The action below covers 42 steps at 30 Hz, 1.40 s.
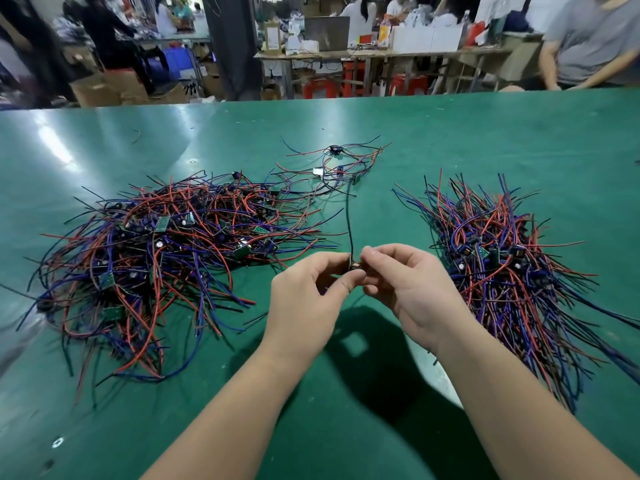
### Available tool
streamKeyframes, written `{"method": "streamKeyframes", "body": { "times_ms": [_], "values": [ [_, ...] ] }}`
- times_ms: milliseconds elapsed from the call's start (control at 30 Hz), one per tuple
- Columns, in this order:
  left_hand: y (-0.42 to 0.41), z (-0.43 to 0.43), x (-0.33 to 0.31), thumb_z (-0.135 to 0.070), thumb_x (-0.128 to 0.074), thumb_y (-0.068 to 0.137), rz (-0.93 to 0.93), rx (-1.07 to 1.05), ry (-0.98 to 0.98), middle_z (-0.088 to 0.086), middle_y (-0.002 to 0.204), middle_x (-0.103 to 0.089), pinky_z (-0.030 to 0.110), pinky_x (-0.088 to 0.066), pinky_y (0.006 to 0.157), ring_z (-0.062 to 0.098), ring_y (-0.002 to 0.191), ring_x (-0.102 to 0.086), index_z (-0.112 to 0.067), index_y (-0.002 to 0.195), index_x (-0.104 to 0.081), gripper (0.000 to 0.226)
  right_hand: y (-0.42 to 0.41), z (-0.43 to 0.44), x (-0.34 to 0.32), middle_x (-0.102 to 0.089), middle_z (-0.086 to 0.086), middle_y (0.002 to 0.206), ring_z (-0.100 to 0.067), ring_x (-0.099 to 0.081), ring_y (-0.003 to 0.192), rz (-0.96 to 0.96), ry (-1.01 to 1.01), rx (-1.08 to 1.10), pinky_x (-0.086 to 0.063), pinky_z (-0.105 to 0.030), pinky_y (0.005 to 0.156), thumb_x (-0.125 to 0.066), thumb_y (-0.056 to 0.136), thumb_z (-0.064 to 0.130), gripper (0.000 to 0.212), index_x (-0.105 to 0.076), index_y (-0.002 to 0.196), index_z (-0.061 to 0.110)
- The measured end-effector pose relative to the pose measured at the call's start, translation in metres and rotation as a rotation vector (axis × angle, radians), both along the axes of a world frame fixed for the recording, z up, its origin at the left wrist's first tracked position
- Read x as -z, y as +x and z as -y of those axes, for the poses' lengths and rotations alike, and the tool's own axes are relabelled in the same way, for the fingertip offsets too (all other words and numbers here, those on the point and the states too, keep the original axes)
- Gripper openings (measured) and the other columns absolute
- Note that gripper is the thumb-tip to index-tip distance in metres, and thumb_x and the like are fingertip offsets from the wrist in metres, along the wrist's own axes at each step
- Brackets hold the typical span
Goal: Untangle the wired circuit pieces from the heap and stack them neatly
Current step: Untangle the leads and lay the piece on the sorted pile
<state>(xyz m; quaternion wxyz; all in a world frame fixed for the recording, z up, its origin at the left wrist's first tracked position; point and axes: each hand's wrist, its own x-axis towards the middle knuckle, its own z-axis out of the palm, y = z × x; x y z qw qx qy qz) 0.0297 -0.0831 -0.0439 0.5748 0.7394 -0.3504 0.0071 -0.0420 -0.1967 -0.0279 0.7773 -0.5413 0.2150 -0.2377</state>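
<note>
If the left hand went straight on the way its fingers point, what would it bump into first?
Probably the right hand: the left hand points toward it, both pinching one small wired piece between them.

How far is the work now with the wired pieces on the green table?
Done: the aligned stack of red, blue and black wired circuit pieces on the right. In hand: the left hand and right hand both pinch one small wired circuit piece, whose black wire trails to a small loose cluster of wired pieces. Remaining: that cluster and the large tangled heap on the left.
</note>
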Motion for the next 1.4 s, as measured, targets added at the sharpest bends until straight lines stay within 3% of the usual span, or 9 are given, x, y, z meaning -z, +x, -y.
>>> {"method": "streamKeyframes", "body": {
  "times_ms": [100,233,433,567,733,900,1033,1200,1400],
  "values": [
    [0.005,-0.001,-0.001,-0.018,-0.077,0.078,-0.193,0.051,-0.061,-0.009,0.072,-0.07,0.021,-0.051,0.058,0.005,0.059,-0.059,-0.026,0.086,-0.071,0.013,-0.001,0.001,0.0,-0.071,-0.005,0.073,-0.015,-0.065,0.071,0.025,-0.319,0.095,-0.052,-0.022,0.065,-0.064,0.086,0.003,0.017,-0.066,0.075,0.015],
    [0.006,-0.001,-0.002,-0.014,-0.07,0.083,-0.35,0.177,-0.015,-0.004,0.067,-0.067,0.021,-0.049,0.05,0.009,0.055,-0.061,-0.016,0.098,-0.07,0.015,-0.004,0.004,0.0,-0.073,-0.001,0.078,-0.021,-0.071,0.082,0.086,-0.554,0.171,-0.055,-0.031,0.079,-0.067,0.08,-0.007,0.027,-0.065,0.072,0.018],
    [0.002,-0.002,-0.007,-0.014,-0.052,0.096,-0.452,0.373,-0.014,-0.008,0.077,-0.073,0.015,-0.044,0.053,0.006,0.056,-0.059,-0.021,0.098,-0.067,0.017,-0.004,0.01,-0.001,-0.063,0.007,0.065,-0.022,-0.072,0.08,0.206,-0.247,0.184,-0.055,-0.023,0.068,-0.069,0.074,-0.014,0.034,-0.049,0.064,0.013],
    [0.0,-0.001,-0.008,-0.015,-0.048,0.097,-0.524,0.413,-0.007,-0.005,0.077,-0.072,0.015,-0.043,0.055,0.006,0.056,-0.056,-0.02,0.095,-0.068,0.021,-0.001,0.012,0.0,-0.057,0.005,0.062,-0.016,-0.055,0.063,0.081,-0.101,0.209,-0.044,-0.024,0.056,-0.077,0.069,-0.002,0.04,-0.045,0.061,0.02],
    [-0.009,0.003,-0.005,-0.008,-0.045,0.098,-0.487,0.444,0.011,-0.004,0.08,-0.069,0.017,-0.048,0.061,0.001,0.06,-0.056,-0.021,0.092,-0.065,0.025,-0.002,0.012,0.001,-0.041,-0.002,0.055,-0.015,-0.036,0.05,-0.059,-0.29,0.237,-0.032,-0.027,0.049,-0.082,0.068,0.011,0.04,-0.043,0.059,0.016],
    [-0.008,0.004,-0.01,-0.006,-0.039,0.098,-0.566,0.429,-0.006,-0.006,0.07,-0.07,0.016,-0.048,0.056,0.003,0.056,-0.057,-0.016,0.091,-0.065,0.029,-0.006,0.007,-0.006,-0.062,-0.008,0.061,-0.015,-0.046,0.052,-0.041,-0.032,0.08,-0.036,-0.015,0.042,-0.076,0.056,0.027,0.035,-0.044,0.064,0.014],
    [-0.003,0.003,-0.012,-0.024,-0.043,0.081,-0.575,0.371,0.005,-0.001,0.066,-0.067,0.021,-0.048,0.055,0.013,0.061,-0.055,-0.012,0.089,-0.066,0.026,-0.006,0.007,-0.009,-0.073,-0.013,0.077,-0.009,-0.048,0.047,0.029,0.047,-0.01,-0.038,-0.015,0.043,-0.066,0.08,0.007,0.024,-0.044,0.073,0.013],
    [-0.002,0.002,-0.006,-0.019,-0.046,0.099,-0.497,0.361,0.03,-0.009,0.058,-0.059,0.018,-0.047,0.052,0.003,0.057,-0.053,-0.014,0.085,-0.065,0.024,-0.006,0.004,-0.008,-0.073,-0.013,0.075,-0.008,-0.053,0.043,0.046,0.108,-0.009,-0.037,-0.015,0.043,-0.064,0.081,-0.001,0.033,-0.036,0.08,0.016],
    [0.002,-0.001,-0.005,-0.032,-0.054,0.084,-0.41,0.354,0.061,-0.006,0.053,-0.053,0.021,-0.043,0.047,0.009,0.049,-0.046,-0.021,0.073,-0.064,0.019,-0.009,0.012,-0.011,-0.073,-0.008,0.075,-0.004,-0.057,0.047,-0.035,0.187,-0.134,-0.047,-0.012,0.046,-0.064,0.076,0.01,0.011,-0.062,0.087,0.007]
  ]
}}
